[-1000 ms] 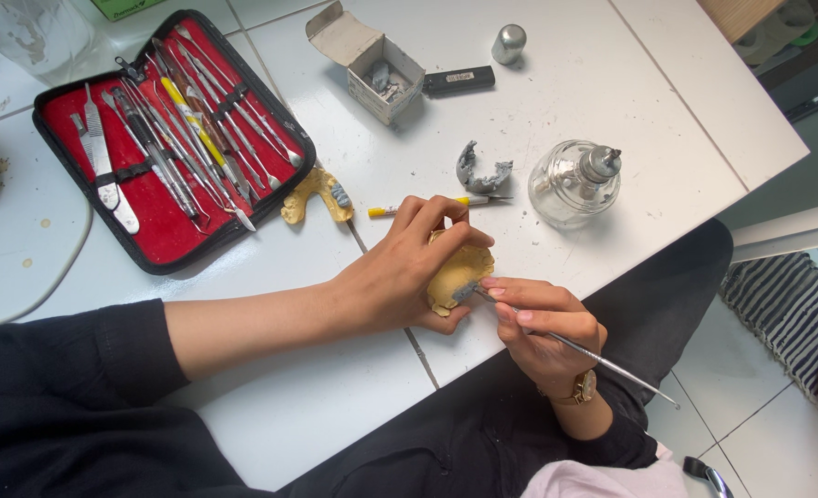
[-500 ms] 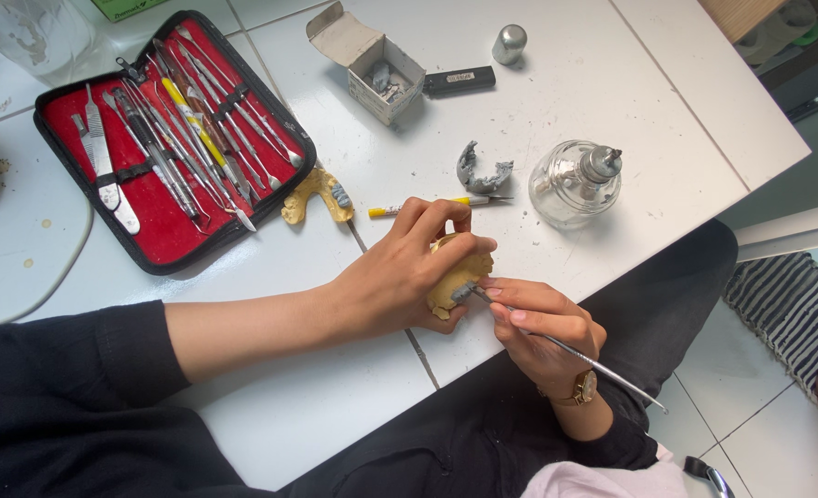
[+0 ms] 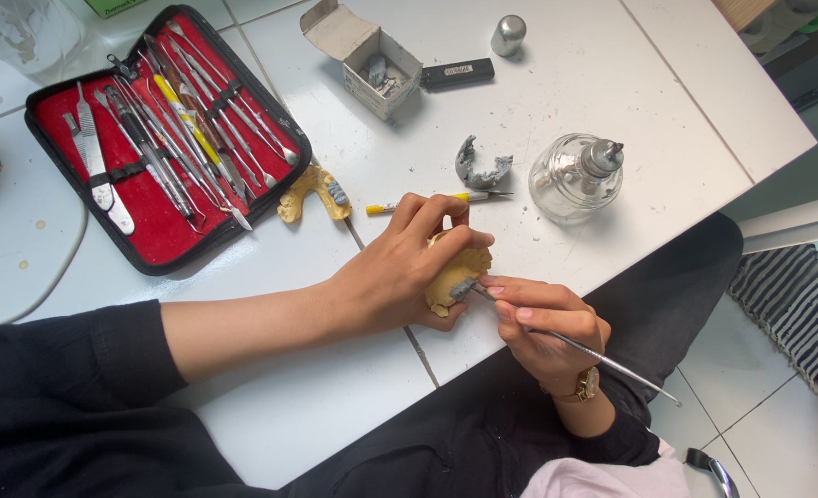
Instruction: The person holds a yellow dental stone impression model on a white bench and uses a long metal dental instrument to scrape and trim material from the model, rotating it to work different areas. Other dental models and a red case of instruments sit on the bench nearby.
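1. Yellow dental cast [image 3: 453,277] – sitting mid-frame at the table's near edge, wrapped in the left hand [image 3: 400,277] with fingers curled over its top and thumb underneath.
2. Thin metal carving tool [image 3: 570,346] pinched pen-style in the right hand [image 3: 547,332], tip touching the grey wax patch on the cast's lower side.
3. Biggest risk, probably – tip skidding off the wax and jabbing a left fingertip, given how close those fingers sit to the working spot.
4. Too much push could gouge the wax or chip the plaster.
5. Cast hanging right over the table edge, lap and tiled floor below – one loose grip and it drops, likely cracks.
6. Glass spirit lamp [image 3: 577,177] close by, right of centre; could get knocked by an elbow. Can't tell if lit.
7. Red instrument case [image 3: 165,138] upper left, well clear.
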A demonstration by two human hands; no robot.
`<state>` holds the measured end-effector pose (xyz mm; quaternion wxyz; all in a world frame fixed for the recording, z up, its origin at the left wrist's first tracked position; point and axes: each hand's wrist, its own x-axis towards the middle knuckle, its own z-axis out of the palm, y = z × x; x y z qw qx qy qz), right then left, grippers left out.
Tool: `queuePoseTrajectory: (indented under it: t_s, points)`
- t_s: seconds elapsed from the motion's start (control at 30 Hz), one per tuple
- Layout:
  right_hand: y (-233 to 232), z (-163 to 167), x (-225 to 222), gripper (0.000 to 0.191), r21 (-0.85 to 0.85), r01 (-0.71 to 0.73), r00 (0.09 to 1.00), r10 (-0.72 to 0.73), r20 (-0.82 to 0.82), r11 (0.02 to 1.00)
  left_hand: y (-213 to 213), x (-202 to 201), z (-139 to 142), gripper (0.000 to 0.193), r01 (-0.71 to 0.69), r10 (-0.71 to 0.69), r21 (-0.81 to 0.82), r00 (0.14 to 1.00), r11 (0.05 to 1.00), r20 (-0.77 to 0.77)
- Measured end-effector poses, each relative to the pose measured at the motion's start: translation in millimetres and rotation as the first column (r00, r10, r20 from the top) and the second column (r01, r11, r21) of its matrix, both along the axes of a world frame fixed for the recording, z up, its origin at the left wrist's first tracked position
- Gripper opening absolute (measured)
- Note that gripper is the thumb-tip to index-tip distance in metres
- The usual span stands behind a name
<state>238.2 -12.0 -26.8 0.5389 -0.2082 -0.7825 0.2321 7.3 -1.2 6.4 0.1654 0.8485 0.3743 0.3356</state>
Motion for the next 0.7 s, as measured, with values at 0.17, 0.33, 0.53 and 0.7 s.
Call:
queuePoseTrajectory:
  t_s: [0.17,0.33,0.53,0.7]
  points:
    - [1.5,0.5,-0.6,0.026,0.036,0.014,0.999,-0.015,0.034,0.999,0.5,0.1,-0.3,0.078,0.003,-0.003,-0.003,1.0,1.0,-0.003]
    - [1.8,1.0,-0.4,0.026,0.031,0.013,0.999,-0.014,0.032,0.999,1.3,0.0,-0.5,0.078,0.005,-0.005,0.008,1.0,1.0,-0.007]
    - [0.7,0.9,-0.6,0.027,0.01,0.014,1.0,-0.014,0.014,1.0,1.0,-0.1,0.1,0.08,0.007,-0.007,-0.004,1.0,1.0,-0.008]
    - [2.0,1.6,-0.2,0.027,0.03,0.017,0.999,-0.018,0.036,0.999,1.5,0.7,-0.3,0.079,0.003,-0.002,0.021,1.0,1.0,-0.013]
